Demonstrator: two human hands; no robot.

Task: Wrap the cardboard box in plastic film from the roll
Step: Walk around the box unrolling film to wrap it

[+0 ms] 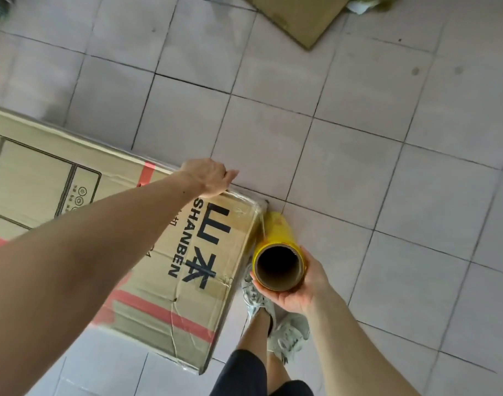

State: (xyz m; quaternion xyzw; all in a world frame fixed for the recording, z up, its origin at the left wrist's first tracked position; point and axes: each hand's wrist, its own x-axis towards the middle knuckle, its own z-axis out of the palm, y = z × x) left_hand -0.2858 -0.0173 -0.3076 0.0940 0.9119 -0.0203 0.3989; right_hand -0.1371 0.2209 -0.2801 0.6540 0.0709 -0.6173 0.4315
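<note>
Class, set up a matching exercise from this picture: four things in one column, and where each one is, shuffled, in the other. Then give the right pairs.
Things:
1. left hand
2. right hand
3. film roll
4. flat cardboard

Places:
A. on the floor at the top of the view
B. on the box's far top edge
C. beside the box's corner, upright
D. under the roll's near end, holding it

Pairs: 1-B, 2-D, 3-C, 4-A

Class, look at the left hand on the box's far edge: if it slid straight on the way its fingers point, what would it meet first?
Probably nothing: beyond the left hand only bare floor tiles show, below box-top height, though depth is unclear.
</note>
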